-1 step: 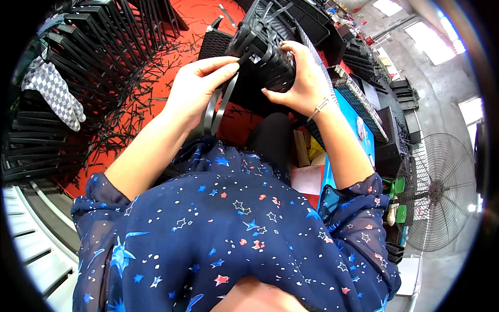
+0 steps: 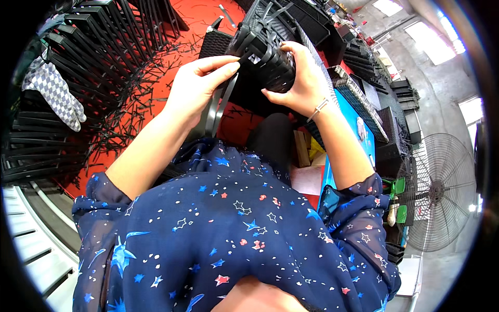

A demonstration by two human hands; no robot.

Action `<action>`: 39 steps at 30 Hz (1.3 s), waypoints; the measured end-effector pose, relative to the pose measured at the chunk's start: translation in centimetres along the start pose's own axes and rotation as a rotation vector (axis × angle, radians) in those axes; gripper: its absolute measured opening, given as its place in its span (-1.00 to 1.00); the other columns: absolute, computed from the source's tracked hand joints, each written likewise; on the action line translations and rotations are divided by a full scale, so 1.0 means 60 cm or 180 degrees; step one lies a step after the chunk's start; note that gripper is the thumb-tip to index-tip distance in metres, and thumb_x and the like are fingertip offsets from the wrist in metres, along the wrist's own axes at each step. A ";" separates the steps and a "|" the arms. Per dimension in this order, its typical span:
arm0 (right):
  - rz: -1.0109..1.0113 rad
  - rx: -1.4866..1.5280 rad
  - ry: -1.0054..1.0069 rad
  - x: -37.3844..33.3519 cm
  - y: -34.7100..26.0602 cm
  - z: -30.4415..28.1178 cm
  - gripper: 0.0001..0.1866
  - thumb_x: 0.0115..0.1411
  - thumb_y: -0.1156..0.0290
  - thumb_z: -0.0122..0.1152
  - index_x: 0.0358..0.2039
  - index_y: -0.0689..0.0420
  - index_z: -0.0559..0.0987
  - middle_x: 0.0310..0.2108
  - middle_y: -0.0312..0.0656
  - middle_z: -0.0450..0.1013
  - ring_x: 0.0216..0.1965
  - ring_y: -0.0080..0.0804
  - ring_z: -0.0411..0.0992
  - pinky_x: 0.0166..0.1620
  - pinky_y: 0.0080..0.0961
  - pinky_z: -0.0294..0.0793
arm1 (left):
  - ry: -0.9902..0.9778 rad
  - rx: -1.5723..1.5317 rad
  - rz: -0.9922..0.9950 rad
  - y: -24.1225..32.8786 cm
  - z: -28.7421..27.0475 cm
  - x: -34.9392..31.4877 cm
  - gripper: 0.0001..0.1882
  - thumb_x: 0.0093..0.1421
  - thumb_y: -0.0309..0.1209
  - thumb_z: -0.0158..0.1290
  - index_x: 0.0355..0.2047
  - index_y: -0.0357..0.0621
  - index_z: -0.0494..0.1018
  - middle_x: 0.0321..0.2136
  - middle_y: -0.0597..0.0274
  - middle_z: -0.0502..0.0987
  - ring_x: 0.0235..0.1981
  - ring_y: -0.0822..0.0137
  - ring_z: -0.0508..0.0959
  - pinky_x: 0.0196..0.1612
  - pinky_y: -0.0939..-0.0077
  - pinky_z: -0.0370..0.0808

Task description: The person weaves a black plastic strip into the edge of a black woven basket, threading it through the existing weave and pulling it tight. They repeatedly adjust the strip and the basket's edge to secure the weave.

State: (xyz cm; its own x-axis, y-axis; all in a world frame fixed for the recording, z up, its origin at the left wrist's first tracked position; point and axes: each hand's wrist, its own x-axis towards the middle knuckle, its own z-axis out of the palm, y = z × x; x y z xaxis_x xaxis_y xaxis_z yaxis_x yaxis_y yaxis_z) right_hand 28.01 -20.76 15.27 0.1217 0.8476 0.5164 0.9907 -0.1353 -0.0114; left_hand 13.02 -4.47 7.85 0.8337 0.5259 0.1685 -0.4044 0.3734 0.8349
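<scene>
Thumb and forefinger of my left hand (image 2: pixel 189 88) pinch a flat black strip (image 2: pixel 223 106), close against a black woven piece. The strip's loose length hangs down in a loop below that hand. Around the right side of the woven piece (image 2: pixel 274 67), my right hand (image 2: pixel 305 78) is closed, thumb below and fingers above. Bands of the same black strip cross over the piece, and short ends stick up at its top. The tips of my right fingers are partly hidden behind it.
Stacked black frames (image 2: pixel 104 47) stand at the left, with a checked cloth sleeve (image 2: pixel 54 91) on them. Black strip scraps litter the red floor covering (image 2: pixel 140 122). At the right are a blue surface (image 2: pixel 351 112), woven panels (image 2: pixel 358 104) and a large fan (image 2: pixel 435 191).
The loose loop of strip below my left hand has shifted slightly. Both hands keep their places on the strip and the woven piece.
</scene>
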 end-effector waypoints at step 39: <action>-0.0021 -0.0095 -0.0225 -0.012 -0.015 0.073 -0.10 -0.31 0.19 0.59 0.04 0.18 0.31 -0.03 0.05 0.34 0.02 0.01 0.38 0.05 -0.26 0.43 | 0.0328 -0.0813 -0.0629 -0.030 -0.011 -0.014 -0.76 0.19 -0.42 0.18 -0.15 -0.25 0.54 -0.43 0.47 0.52 -0.55 0.69 0.37 -0.51 0.79 0.30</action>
State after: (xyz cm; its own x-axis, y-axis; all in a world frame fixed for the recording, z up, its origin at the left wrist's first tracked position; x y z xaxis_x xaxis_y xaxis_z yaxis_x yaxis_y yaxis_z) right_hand 27.28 -18.98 11.20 0.1202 0.8826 0.4545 0.9894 -0.1440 0.0179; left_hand 12.80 -5.08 5.83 0.8683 0.4938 -0.0481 -0.3308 0.6485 0.6856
